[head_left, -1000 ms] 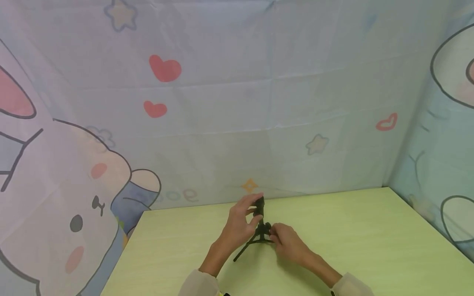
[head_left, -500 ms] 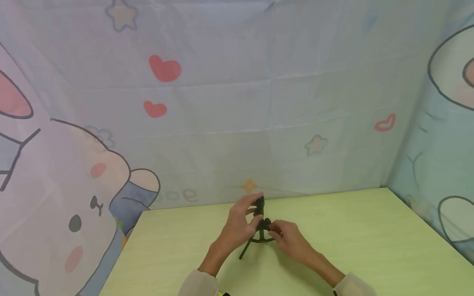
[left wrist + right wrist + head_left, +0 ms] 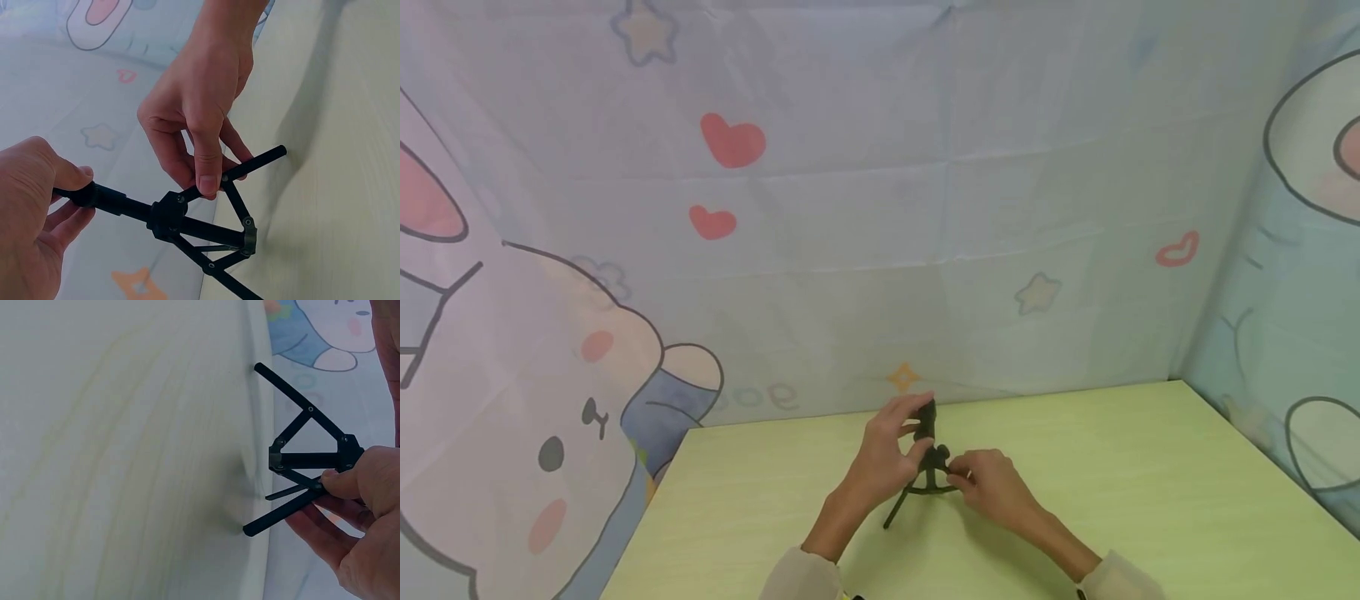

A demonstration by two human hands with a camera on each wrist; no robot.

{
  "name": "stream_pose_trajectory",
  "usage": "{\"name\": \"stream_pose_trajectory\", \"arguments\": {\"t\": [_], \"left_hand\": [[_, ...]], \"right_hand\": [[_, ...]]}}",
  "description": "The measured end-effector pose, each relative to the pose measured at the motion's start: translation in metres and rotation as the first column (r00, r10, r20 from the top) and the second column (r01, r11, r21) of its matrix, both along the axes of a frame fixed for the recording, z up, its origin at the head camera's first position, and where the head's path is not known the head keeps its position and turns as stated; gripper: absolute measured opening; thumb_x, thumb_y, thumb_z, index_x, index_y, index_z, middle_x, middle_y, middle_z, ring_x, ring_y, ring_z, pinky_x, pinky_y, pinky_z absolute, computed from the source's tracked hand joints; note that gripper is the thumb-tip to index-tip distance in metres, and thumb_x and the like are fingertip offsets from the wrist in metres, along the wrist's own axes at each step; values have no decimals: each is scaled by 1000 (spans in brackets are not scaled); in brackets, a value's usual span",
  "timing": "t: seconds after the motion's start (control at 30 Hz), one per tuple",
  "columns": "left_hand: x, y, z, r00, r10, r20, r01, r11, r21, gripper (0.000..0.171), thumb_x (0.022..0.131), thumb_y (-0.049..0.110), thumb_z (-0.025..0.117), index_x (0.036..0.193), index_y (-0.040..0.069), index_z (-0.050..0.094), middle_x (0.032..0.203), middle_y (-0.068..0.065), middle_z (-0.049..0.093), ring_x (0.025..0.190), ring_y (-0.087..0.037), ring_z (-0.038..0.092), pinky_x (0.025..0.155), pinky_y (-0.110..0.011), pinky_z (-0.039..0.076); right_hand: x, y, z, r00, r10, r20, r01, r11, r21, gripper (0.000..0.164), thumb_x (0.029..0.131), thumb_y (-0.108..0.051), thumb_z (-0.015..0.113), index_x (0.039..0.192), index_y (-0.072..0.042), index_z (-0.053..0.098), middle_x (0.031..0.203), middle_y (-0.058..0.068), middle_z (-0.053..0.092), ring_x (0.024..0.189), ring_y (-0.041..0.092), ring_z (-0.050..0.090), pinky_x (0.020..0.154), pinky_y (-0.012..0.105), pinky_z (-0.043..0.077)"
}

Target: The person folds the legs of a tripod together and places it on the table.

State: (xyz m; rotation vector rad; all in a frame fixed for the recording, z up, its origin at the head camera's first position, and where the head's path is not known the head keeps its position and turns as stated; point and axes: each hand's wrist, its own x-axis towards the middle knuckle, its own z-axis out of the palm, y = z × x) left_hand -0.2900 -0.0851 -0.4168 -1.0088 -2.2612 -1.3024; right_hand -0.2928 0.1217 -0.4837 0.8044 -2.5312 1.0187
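A small black tripod stands upright in the head view, its legs spread partway around a centre post. My left hand grips its upper shaft, thumb on one side and fingers on the other. In the left wrist view the left thumb presses against a round collar on the shaft. My right hand pinches one tripod leg between thumb and fingers, just below the leg hub. In the right wrist view, hinged braces join the legs to the foot of the post.
The tripod is over a pale yellow-green table, toward its far edge. Behind the table hangs a cloth backdrop printed with hearts, stars and cartoon animals. Light sleeves cover both forearms near the bottom of the head view.
The tripod's left leg tip has swung a little inward toward the post over the last second. My right hand has shifted slightly on the tripod; the left hand keeps its grip almost unmoved.
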Motion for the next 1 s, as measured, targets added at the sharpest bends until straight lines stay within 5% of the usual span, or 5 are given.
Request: {"name": "stream_pose_trajectory", "arguments": {"t": [0.6, 1.0], "left_hand": [[2, 1, 2, 1000, -18, -6, 18, 1000, -6, 62, 91, -9, 74, 147, 6, 54, 136, -14, 59, 115, -29, 66, 95, -31, 57], [3, 2, 2, 1000, -21, -13, 21, 1000, 0, 63, 90, -11, 74, 147, 6, 54, 136, -13, 60, 116, -29, 64, 94, -29, 57]], "right_hand": [[3, -3, -13, 998, -17, -62, 2, 970, -242, 12, 88, 2, 78, 99, -1, 81, 76, 2, 72, 62, 2, 54, 56, 23, 50], [3, -4, -16, 994, -28, -103, -2, 958, -287, 8, 88, 2, 79, 96, 1, 81, 80, 1, 75, 68, 6, 64, 63, 25, 55]]}}
